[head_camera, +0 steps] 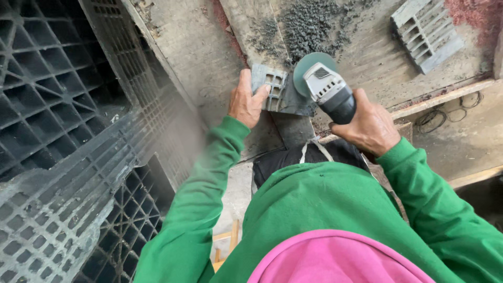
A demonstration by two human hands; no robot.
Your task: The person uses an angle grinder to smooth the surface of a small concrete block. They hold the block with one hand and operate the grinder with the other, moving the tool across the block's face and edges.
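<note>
Person in a green hoodie (314,209) bends over a dusty table (209,57), pink cloth (335,259) at the bottom of the view. Left hand (246,102) presses down on a small grey plastic grid piece (272,86): thumb along its left edge, fingers curled over its near left corner, grip clamped on it. The piece lies flat on the table, near its front edge, between the two hands. Right hand (369,128) wraps the dark body of an angle grinder (327,89), grip closed tight around it. Grinder has a grey head, and its greenish disc (309,65) sits at the piece's right edge, touching or just above it; can't tell which. Heap of grey shavings (309,23) on the table just behind the disc. Another grey grid piece (427,31) lies well apart, up right, with reddish dust (479,13) beside it. Wooden strip (445,97) runs along the table's right front edge, a coil of wire (435,120) below it. Large black plastic pallets (63,131) are stacked and leaning on the left, close to the left sleeve.
</note>
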